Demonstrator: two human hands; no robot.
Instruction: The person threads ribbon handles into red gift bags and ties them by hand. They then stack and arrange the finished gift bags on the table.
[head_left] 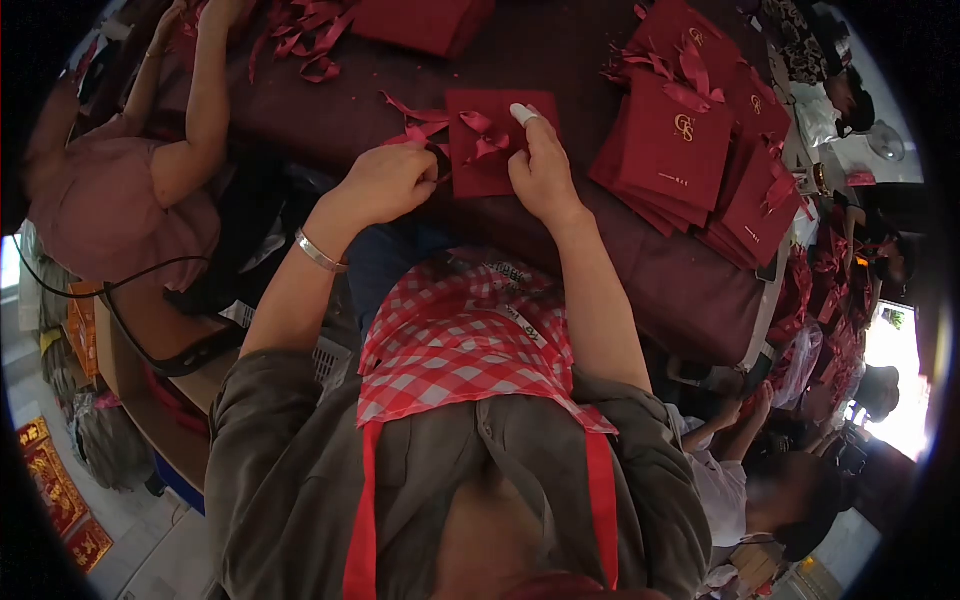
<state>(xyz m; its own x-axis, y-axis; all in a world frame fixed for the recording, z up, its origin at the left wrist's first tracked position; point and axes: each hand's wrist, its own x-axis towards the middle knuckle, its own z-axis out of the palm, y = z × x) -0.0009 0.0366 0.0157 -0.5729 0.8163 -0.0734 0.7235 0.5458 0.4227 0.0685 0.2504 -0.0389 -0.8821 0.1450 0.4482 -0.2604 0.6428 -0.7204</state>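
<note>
A flat, dark red packet with a ribbon bow on its face lies at the near edge of the cloth-covered table. My right hand, a white cover on one fingertip, grips the packet's right side, with thumb and fingers on its face. At its left side, my left hand is closed in a fist. A small dark thing shows beside those fingers, too hidden to name. Loose red ribbon ends stretch out just beyond the left hand.
To the right lies a pile of red packets with gold lettering and ribbons. More packets and loose ribbons lie at the back of the dark red tablecloth. A co-worker works at left; other people sit at lower right.
</note>
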